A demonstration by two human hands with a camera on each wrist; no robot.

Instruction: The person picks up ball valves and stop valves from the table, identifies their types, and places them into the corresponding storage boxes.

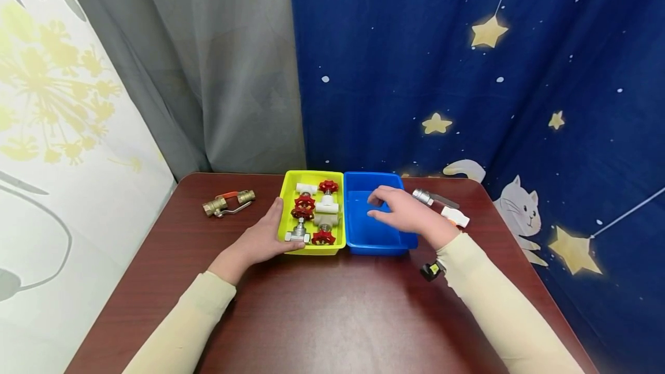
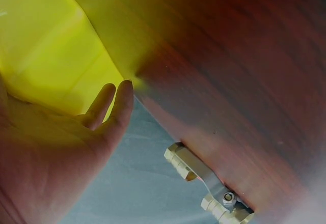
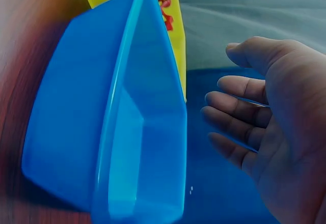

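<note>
My left hand (image 1: 260,238) lies along the left side of the yellow bin (image 1: 284,212), fingers extended against its outer wall and thumb over the front corner. In the bin are several valves: white ones with red handwheels (image 1: 303,206), a grey one (image 1: 326,220) with a red handwheel, and a silver metal valve (image 1: 298,232) close to my left thumb. Over the blue bin (image 1: 381,249) hovers my right hand (image 1: 400,209), its fingers loosely bent and holding nothing. The right wrist view shows this hand (image 3: 285,107) apart from the blue wall.
Brass ball valves (image 1: 214,206), one with a red lever, lie left of the yellow bin. Right of the blue bin are a silver valve (image 1: 423,196) with a dark lever and a white valve (image 1: 455,216), partly behind my right arm. Curtains (image 1: 415,74) hang behind the table.
</note>
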